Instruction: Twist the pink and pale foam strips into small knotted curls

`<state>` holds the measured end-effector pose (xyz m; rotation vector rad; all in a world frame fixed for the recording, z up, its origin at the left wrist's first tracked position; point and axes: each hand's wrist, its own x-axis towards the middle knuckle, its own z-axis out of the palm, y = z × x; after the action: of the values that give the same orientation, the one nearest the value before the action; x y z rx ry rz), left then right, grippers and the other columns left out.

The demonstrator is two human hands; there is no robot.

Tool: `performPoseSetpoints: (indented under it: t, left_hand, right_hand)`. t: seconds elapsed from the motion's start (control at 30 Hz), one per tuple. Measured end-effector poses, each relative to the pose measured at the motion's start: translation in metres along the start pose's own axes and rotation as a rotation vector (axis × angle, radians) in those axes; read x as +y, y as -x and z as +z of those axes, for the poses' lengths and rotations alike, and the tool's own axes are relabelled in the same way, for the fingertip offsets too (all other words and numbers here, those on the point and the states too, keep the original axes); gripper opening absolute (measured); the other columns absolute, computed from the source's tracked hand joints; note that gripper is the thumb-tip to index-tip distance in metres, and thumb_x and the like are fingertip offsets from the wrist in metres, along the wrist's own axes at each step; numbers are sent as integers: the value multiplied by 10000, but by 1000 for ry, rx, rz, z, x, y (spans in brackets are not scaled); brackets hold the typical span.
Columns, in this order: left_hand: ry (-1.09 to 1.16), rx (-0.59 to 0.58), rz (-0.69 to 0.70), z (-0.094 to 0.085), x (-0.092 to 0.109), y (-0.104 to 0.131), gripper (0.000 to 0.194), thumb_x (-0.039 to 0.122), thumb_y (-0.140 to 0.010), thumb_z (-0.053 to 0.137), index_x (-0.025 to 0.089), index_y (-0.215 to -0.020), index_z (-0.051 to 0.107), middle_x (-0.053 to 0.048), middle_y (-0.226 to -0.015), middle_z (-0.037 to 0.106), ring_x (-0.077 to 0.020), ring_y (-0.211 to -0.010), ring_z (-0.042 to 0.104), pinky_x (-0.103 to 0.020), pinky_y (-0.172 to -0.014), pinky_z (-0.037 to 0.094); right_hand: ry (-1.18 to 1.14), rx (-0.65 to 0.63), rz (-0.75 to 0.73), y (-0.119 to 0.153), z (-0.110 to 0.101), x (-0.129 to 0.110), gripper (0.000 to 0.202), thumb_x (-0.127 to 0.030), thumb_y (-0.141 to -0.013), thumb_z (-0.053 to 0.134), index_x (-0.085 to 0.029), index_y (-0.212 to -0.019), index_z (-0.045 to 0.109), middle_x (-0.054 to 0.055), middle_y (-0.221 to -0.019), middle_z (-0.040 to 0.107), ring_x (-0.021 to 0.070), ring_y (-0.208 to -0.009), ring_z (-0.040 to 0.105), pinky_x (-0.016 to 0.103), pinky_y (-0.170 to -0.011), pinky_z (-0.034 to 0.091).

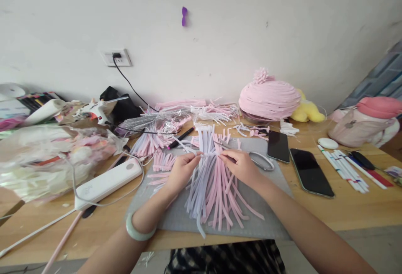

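Note:
My left hand point(184, 171) and my right hand point(241, 168) face each other over the cutting mat, each closed in a pinch. Between their fingertips runs a pale pipe cleaner point(209, 154), crosswise over a fanned bundle. The bundle's left part is lavender pipe cleaners point(198, 188); to the right lie pink pipe cleaners point(220, 194), their lower ends spreading toward me. Scissors point(264, 161) lie just beyond my right hand, blades partly hidden by the strands. Short pink pieces point(163, 161) rest left of the bundle.
Under the work is a grey cutting mat point(273, 219). Two phones point(310, 171) and several white markers point(344, 171) lie right. Left are a long white device point(108, 182) with cables and plastic bags point(59, 157). A pink pipe-cleaner dome point(269, 98) stands by the wall.

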<state>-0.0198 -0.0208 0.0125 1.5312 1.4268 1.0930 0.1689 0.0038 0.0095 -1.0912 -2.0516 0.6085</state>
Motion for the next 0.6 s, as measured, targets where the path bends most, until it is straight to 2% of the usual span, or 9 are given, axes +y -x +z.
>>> performPoseSetpoints:
  t: [0.07,0.13,0.27,0.4,0.5,0.6]
  left_hand:
    - [201,-13,-80,0,1,0,237,354,-729,482,135,-659,541,80,-420,290,-55,-402,249,-195,-423,232]
    - [386,-56,-136,0,2,1,253,367,-703,515,125,-757,561,103,-422,197,-41,-383,137,-191,-390,142]
    - [560,-181,-177,-1,1,3,275,387,-659,552,128,-752,553,111,-442,154,-32,-382,93,-190,-382,90]
    - [383,-376,-93,-10,4,5,304,422,-671,532,121,-634,565,93,-404,190,-39,-397,130,-214,-410,106]
    - [99,-546,-17,-18,9,5,313,407,-693,536,110,-617,599,66,-447,240,-54,-451,166,-230,-443,135]
    - [-94,-663,73,-22,10,3,351,394,-747,484,121,-539,557,54,-475,231,-66,-475,188,-228,-453,180]
  right_hand:
    - [-79,24,16,0,0,-1,222,-266,-807,470,-182,-883,661,59,-849,668,177,-785,601,268,-727,437]
    - [-158,11,67,0,-1,-2,248,-314,-810,465,-168,-861,658,45,-733,648,153,-673,574,251,-647,430]
    - [-428,-177,225,-1,-6,0,383,-465,-786,464,-131,-738,646,6,-552,543,86,-468,420,216,-471,337]
    - [-564,-471,263,-6,-21,8,329,-447,-672,591,-122,-654,641,-13,-517,503,76,-468,395,205,-456,306]
    - [-434,-684,255,-10,-31,14,267,-385,-638,619,-121,-606,644,-23,-506,496,70,-464,384,196,-444,280]
    - [-265,-748,264,-12,-33,17,260,-368,-640,610,-114,-596,640,-32,-482,475,68,-454,372,196,-439,265]
